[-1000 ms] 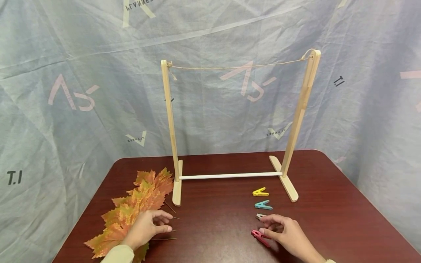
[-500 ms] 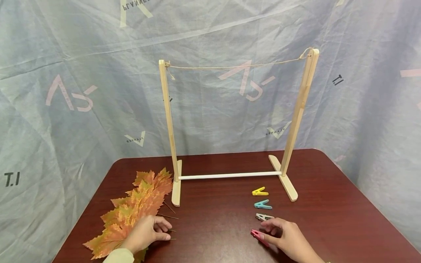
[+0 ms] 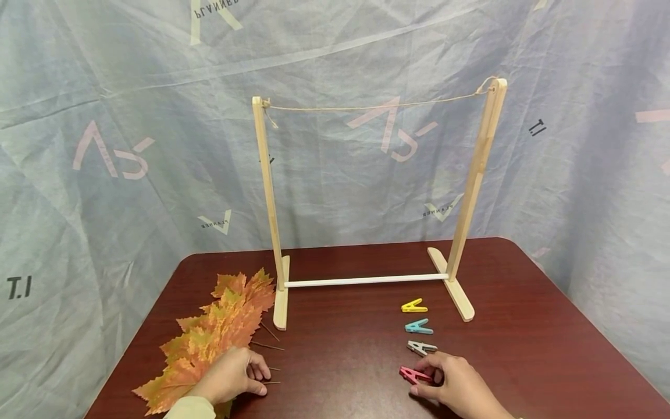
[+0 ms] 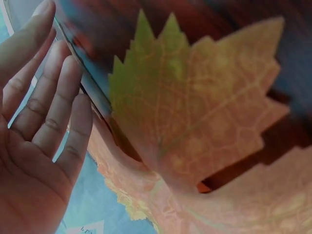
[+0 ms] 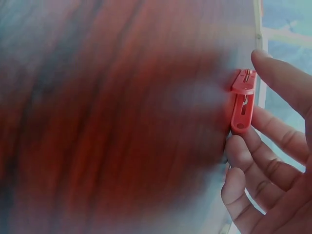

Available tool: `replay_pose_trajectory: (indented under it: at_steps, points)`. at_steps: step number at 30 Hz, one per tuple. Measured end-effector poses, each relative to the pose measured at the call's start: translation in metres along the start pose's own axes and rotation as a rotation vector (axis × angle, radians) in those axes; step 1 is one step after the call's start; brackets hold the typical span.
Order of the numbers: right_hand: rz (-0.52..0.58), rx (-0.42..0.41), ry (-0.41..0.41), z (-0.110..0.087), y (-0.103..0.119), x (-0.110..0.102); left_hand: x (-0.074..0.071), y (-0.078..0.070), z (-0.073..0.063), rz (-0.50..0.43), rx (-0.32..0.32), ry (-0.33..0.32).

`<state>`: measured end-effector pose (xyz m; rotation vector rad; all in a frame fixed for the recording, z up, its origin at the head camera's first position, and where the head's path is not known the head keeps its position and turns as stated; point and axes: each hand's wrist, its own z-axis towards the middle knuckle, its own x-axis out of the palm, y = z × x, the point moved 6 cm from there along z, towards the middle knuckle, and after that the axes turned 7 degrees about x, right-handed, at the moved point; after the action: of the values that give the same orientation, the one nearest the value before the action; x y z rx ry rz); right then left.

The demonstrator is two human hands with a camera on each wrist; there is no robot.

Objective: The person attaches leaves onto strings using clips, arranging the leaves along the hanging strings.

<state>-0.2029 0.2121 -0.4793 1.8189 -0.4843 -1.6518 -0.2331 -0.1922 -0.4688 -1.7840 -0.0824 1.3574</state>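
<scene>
Over the near end of a row of orange-green artificial maple leaves (image 3: 209, 331) lies my left hand (image 3: 230, 375), its fingertips beside the thin stems. In the left wrist view this hand (image 4: 44, 126) has extended fingers and a thumb held apart, with a large leaf (image 4: 195, 97) beside it. My right hand (image 3: 460, 384) is around a red clothespin (image 3: 410, 374) on the table, thumb on the near side and fingers on the far side. The right wrist view shows the red clothespin (image 5: 243, 107) between the spread thumb (image 5: 278, 78) and the fingers, the thumb tip slightly off it.
Further back lie a grey clothespin (image 3: 421, 348), a blue clothespin (image 3: 419, 326) and a yellow clothespin (image 3: 414, 305). A wooden stand (image 3: 473, 183) with a twine line (image 3: 366, 108) across its top and a white lower bar (image 3: 366, 280) stands on the dark red table (image 3: 335, 355).
My right hand has shifted slightly, its thumb moving toward the near side of the red clothespin. My left hand has moved slightly nearer along the stems.
</scene>
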Motion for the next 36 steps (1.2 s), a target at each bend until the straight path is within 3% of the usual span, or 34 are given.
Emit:
replay_pose_trajectory:
  at_steps: [10,20,24,32,36]
  points:
    - [-0.07,0.016,-0.035,0.001,0.0,0.002,-0.001,0.0,-0.001,0.091,-0.011,0.006]
    - [-0.034,-0.001,0.03,0.001,0.004,0.001,-0.001,-0.004,0.0,0.183,0.011,-0.018]
    - [-0.001,-0.002,0.049,0.002,0.008,-0.001,-0.004,-0.009,0.003,0.184,0.029,-0.027]
    - [0.06,-0.085,0.032,0.005,0.017,-0.008,-0.014,-0.021,0.008,0.172,0.069,-0.034]
    - [0.059,-0.117,-0.025,0.006,0.023,-0.013,-0.02,-0.025,0.013,0.162,0.074,-0.021]
